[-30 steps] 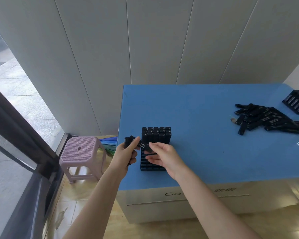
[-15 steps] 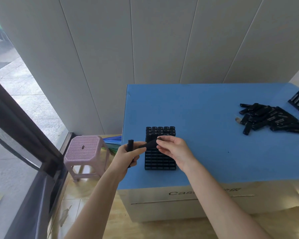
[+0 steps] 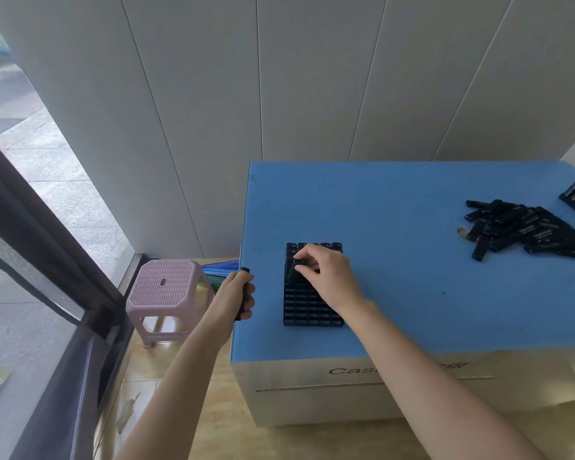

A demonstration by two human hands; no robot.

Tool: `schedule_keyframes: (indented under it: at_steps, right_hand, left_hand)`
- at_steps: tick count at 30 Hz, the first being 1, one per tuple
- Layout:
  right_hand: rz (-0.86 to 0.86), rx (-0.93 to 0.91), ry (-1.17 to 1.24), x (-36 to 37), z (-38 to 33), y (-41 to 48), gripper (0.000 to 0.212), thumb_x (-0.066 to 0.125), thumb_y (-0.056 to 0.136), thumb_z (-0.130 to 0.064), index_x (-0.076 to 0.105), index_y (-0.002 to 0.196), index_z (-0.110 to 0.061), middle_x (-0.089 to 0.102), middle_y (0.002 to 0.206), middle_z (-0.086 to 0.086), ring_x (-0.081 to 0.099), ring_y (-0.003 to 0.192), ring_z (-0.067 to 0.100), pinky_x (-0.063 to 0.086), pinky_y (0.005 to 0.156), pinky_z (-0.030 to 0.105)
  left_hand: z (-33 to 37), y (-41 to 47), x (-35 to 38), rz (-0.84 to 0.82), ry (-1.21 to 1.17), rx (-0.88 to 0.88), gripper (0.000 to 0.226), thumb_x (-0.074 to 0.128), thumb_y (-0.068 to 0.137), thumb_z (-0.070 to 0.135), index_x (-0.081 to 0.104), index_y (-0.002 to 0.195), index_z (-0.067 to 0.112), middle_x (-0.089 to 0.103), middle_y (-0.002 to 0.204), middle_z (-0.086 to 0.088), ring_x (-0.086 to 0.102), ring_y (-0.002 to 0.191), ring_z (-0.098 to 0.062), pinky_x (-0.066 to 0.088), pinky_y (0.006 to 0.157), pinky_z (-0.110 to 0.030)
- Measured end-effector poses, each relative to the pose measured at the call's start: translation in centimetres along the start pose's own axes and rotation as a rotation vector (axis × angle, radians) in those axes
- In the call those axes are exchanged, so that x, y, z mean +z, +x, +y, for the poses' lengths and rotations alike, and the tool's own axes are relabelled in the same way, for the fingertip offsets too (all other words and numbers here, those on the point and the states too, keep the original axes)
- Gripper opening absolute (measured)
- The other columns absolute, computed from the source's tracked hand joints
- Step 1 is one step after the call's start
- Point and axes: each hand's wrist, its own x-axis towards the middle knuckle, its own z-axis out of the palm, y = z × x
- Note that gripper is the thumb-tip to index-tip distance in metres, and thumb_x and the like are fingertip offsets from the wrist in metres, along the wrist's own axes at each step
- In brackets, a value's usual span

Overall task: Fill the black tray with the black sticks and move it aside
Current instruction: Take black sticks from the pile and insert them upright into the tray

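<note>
On the blue table (image 3: 395,207), a black stick (image 3: 294,273) is pinched by the curled fingers of the right hand (image 3: 327,275) over the partly filled far rows of the black tray (image 3: 312,310), a further stick (image 3: 245,287) is gripped by the left hand (image 3: 233,295) at the tray's 9 o'clock, and a loose pile (image 3: 525,232) is seen at 2 o'clock.

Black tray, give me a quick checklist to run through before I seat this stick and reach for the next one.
1. Stick pinched by the right hand: ok.
2. Stick upright over its cell: not ok, it leans.
3. Empty cells left in the black tray: ok, the near rows are open.
4. Left hand holds at least one spare stick: ok.
5. Tray flat on the blue table: ok.
6. Loose pile enough to fill the tray: cannot tell.
</note>
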Motion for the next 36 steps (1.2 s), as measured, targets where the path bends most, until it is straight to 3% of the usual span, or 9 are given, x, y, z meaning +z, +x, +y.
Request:
schedule_keyframes:
  at_steps: [9, 19, 26, 32, 36]
  right_hand:
    - [-0.093, -0.057, -0.078, -0.2, 0.0, 1.1, 0.011, 0.065, 0.085, -0.011, 0.065, 0.095, -0.008, 0.070, 0.093, 0.001, 0.065, 0.086, 0.019, 0.050, 0.086, 0.038]
    - [-0.143, -0.046, -0.046, -0.5, -0.6, 1.2, 0.015, 0.064, 0.085, -0.012, 0.067, 0.099, -0.008, 0.071, 0.099, 0.002, 0.065, 0.093, 0.015, 0.048, 0.090, 0.025]
    - [-0.180, -0.080, -0.087, -0.8, -0.8, 1.8, 0.014, 0.064, 0.085, -0.010, 0.067, 0.098, -0.006, 0.071, 0.098, 0.005, 0.064, 0.090, 0.017, 0.050, 0.085, 0.029]
    - [-0.124, -0.058, -0.085, -0.6, -0.5, 1.5, 0.015, 0.064, 0.086, -0.011, 0.067, 0.100, -0.005, 0.070, 0.099, 0.004, 0.063, 0.091, 0.016, 0.040, 0.081, 0.016]
    - [-0.147, -0.032, -0.118, -0.3, -0.3, 1.4, 0.017, 0.063, 0.086, -0.013, 0.067, 0.102, -0.008, 0.069, 0.100, 0.003, 0.063, 0.093, 0.016, 0.039, 0.082, 0.016]
  left_hand:
    - [0.2, 0.0, -0.1, -0.025, -0.018, 0.003, 0.018, 0.043, 0.096, 0.019, 0.039, 0.079, 0.014, 0.039, 0.068, -0.002, 0.035, 0.053, -0.012, 0.030, 0.047, -0.022]
    - [0.5, 0.3, 0.5, -0.028, -0.028, -0.014, 0.020, 0.044, 0.097, 0.022, 0.043, 0.080, 0.013, 0.044, 0.069, -0.004, 0.039, 0.054, -0.013, 0.035, 0.047, -0.021]
    - [0.6, 0.0, 0.8, -0.032, -0.056, -0.008, 0.019, 0.044, 0.097, 0.022, 0.042, 0.079, 0.015, 0.043, 0.067, -0.003, 0.038, 0.054, -0.013, 0.034, 0.046, -0.021]
    - [0.7, 0.0, 0.8, -0.019, -0.079, -0.005, 0.019, 0.044, 0.097, 0.022, 0.041, 0.079, 0.016, 0.043, 0.066, -0.001, 0.038, 0.052, -0.012, 0.034, 0.045, -0.022]
    - [0.6, -0.1, 0.7, -0.015, -0.090, -0.009, 0.019, 0.045, 0.097, 0.022, 0.041, 0.079, 0.016, 0.043, 0.067, -0.002, 0.038, 0.053, -0.012, 0.034, 0.046, -0.022]
